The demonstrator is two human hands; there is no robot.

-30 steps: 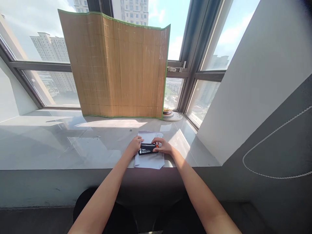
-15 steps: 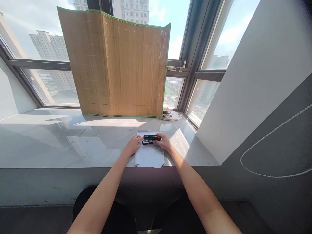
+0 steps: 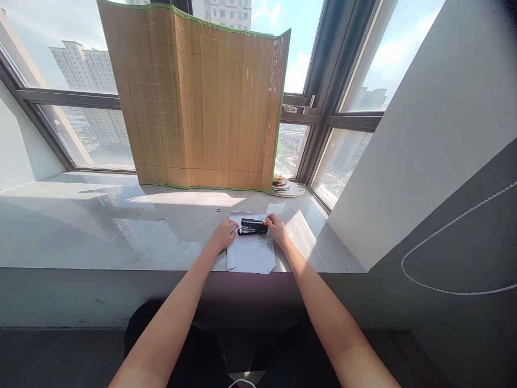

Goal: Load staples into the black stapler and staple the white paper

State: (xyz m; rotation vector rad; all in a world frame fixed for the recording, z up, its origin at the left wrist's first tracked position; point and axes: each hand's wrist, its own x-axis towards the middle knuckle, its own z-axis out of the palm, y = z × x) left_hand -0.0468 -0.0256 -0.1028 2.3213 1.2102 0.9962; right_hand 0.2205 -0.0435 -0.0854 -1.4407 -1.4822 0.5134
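A black stapler [image 3: 251, 229] lies on its side or at a slant across the upper part of some white paper [image 3: 250, 258], its jaws parted toward the left. My right hand [image 3: 277, 228] is closed at the stapler's right end, fingertips on a small orange part. By the left end, my left hand [image 3: 224, 235] rests at the paper's left edge with fingers stretched toward the stapler. A narrow gap seems to separate those fingertips from it. Dark printed marks show on the paper's right side, partly covered by my right hand.
The paper lies on a pale, glossy window sill [image 3: 81, 231], near its front edge. A bamboo mat [image 3: 210, 108] with green edging stands against the window. Stacked plates [image 3: 287, 187] sit at the back right. A bead chain [image 3: 420, 242] hangs at the right.
My right hand has shifted right, from around the stapler's right half to its end. The stapler's upper and lower arms look closer together. The camera view has tipped slightly.
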